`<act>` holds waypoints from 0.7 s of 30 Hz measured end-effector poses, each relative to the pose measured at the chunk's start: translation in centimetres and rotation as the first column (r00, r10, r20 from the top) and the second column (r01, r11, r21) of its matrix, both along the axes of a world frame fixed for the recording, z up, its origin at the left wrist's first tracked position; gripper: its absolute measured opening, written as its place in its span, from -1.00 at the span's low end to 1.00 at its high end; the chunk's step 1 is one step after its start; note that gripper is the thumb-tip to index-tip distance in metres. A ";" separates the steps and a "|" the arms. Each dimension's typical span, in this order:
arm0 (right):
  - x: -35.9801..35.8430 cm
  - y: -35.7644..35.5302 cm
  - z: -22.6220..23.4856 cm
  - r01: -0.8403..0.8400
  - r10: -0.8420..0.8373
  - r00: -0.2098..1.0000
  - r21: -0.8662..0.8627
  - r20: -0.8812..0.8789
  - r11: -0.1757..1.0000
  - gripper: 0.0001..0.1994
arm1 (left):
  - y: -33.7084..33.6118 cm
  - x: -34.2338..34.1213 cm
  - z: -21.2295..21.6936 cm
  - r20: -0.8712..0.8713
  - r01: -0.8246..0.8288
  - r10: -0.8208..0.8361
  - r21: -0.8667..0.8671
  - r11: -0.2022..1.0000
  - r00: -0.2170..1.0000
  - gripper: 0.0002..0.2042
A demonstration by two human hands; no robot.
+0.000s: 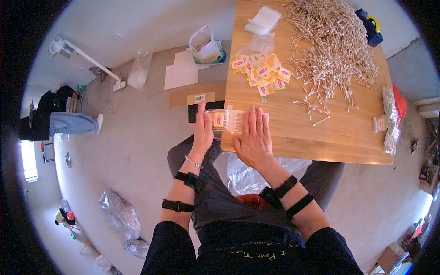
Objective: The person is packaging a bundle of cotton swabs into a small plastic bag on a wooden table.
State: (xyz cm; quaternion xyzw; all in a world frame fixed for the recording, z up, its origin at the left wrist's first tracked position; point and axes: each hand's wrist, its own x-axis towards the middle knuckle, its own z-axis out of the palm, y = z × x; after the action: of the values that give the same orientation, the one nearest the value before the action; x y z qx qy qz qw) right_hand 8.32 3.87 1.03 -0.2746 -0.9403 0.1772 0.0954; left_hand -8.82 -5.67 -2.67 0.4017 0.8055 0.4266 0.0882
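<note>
The left hand (202, 130) reaches forward off the near-left corner of the desk (321, 142), fingers straight and pressed together, touching the left end of a clear packet of cotton swabs (226, 120); the right hand (255, 137) lies flat, palm down, fingers together, over the packet's right end; both forearms come up from the lower edge, each with two black straps. The packet's right part is hidden under the right hand, and whether either thumb pinches it cannot be told; the packet lies at the desk's near-left edge, long axis running left to right; behind it sit yellow labels (262, 73) and a loose swab heap (332, 43).
</note>
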 end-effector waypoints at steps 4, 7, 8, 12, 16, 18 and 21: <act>-0.4 -0.4 0.1 0.012 -0.011 1.000 -0.021 0.012 1.000 -0.20 | 0.3 -0.1 -1.1 0.353 0.037 -0.071 0.105 0.994 0.933 -0.49; -1.1 -0.8 -0.1 0.014 -0.014 1.000 -0.050 -0.005 0.999 -0.20 | 0.6 0.1 -1.1 0.464 0.037 -0.102 0.146 0.989 0.880 -0.49; -1.3 -0.9 -0.2 0.020 -0.022 0.999 -0.072 -0.026 0.997 -0.20 | 0.7 0.2 -1.1 0.491 0.033 -0.108 0.159 0.987 0.864 -0.49; -2.3 -1.5 -0.3 0.010 -0.012 0.999 -0.055 -0.033 0.998 -0.20 | 0.8 0.4 -0.9 0.503 0.017 -0.118 0.202 0.979 0.856 -0.50; -2.7 -1.6 0.3 0.008 -0.008 1.000 -0.037 0.009 0.999 -0.21 | 0.8 0.4 -0.9 0.482 0.016 -0.123 0.220 0.975 0.867 -0.50; -2.8 -1.6 0.7 -0.004 0.006 0.999 -0.044 0.043 0.999 -0.23 | 0.8 0.4 -0.6 0.478 0.012 -0.128 0.238 0.971 0.869 -0.51; -2.9 -1.5 0.7 -0.012 0.014 0.999 -0.054 0.050 0.998 -0.22 | 0.6 -0.1 -0.4 0.449 0.060 -0.150 0.210 0.976 0.881 -0.49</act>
State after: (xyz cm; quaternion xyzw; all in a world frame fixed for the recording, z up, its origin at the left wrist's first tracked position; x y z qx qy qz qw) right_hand 5.40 2.42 1.76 -0.2753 -0.9390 0.1961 0.0630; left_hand -8.87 -5.11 -3.04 0.3384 0.6939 0.5792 0.2615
